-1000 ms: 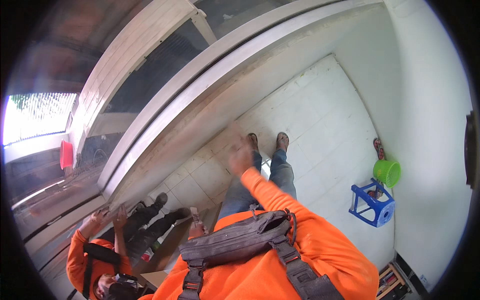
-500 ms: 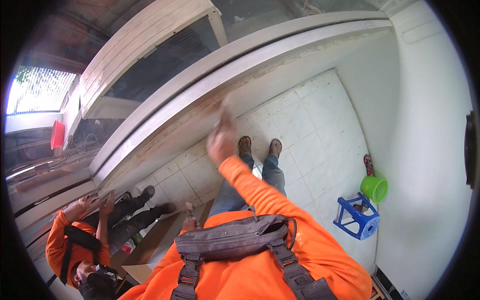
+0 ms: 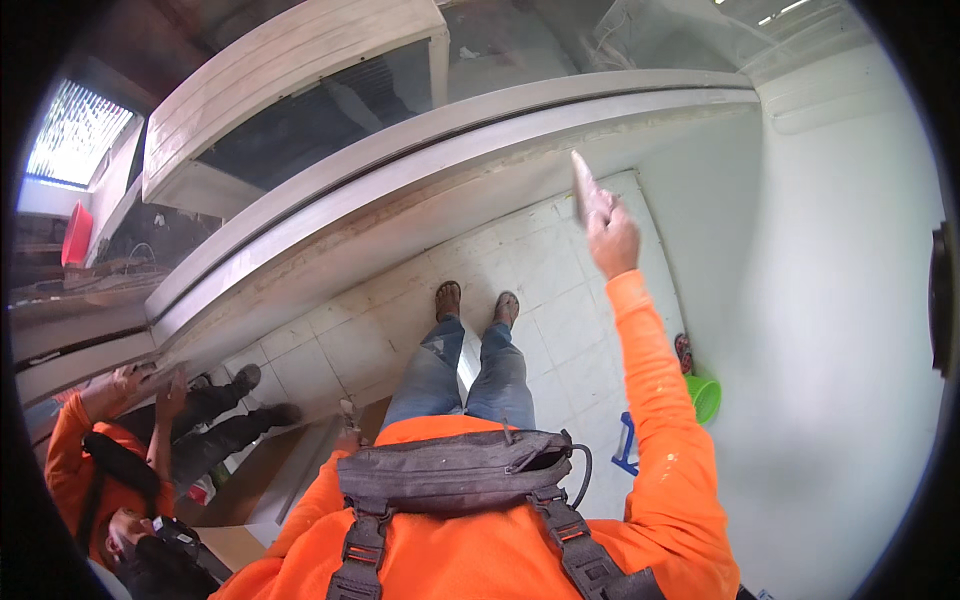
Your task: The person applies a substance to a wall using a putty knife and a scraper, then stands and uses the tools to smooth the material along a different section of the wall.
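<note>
My right hand (image 3: pixel 612 235) is stretched out ahead and closed round a putty knife (image 3: pixel 583 180). Its pale, slightly blurred blade points toward the wall just below the window ledge (image 3: pixel 470 172); whether it touches is unclear. Rough, brownish patches run along the ledge's lower edge. Low at my left side, my left hand (image 3: pixel 348 436) is closed on a small scraper (image 3: pixel 348 409), partly hidden by my sleeve and rather dark. A dark chest bag (image 3: pixel 450 475) hangs across my orange top.
A co-worker in orange (image 3: pixel 70 440) reaches up to the ledge at the far left. Boards or boxes (image 3: pixel 300 475) stand between us. To my right are a green basket (image 3: pixel 704 398) and a blue stool (image 3: pixel 627 445), partly covered by my arm. White tiles (image 3: pixel 560 330) lie underfoot.
My right hand has swung with the putty knife from the middle of the ledge toward its right end. My left hand stays low. The view has shifted slightly right.
</note>
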`<move>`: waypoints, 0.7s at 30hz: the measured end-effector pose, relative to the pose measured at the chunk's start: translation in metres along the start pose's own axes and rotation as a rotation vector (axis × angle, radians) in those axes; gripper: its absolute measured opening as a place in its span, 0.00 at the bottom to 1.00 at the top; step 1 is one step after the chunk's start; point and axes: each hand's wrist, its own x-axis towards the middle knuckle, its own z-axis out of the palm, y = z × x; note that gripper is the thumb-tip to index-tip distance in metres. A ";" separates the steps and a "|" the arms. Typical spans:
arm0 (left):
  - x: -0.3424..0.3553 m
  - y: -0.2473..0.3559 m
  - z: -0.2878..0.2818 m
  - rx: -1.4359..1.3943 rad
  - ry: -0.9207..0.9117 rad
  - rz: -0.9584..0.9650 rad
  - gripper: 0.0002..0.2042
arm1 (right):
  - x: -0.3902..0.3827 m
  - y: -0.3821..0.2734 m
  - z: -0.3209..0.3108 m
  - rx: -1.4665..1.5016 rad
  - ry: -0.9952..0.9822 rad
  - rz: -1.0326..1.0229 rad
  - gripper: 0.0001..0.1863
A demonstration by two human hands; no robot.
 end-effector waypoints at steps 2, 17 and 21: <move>0.009 -0.018 0.010 0.622 -0.031 0.354 0.20 | 0.039 -0.011 -0.028 -0.127 -0.053 -0.025 0.16; -0.025 -0.014 0.021 0.237 0.202 0.237 0.19 | 0.017 -0.031 0.020 -0.165 -0.024 -0.593 0.33; -0.033 -0.021 0.005 0.163 0.182 0.174 0.20 | 0.012 -0.030 0.046 -0.220 -0.122 -0.572 0.35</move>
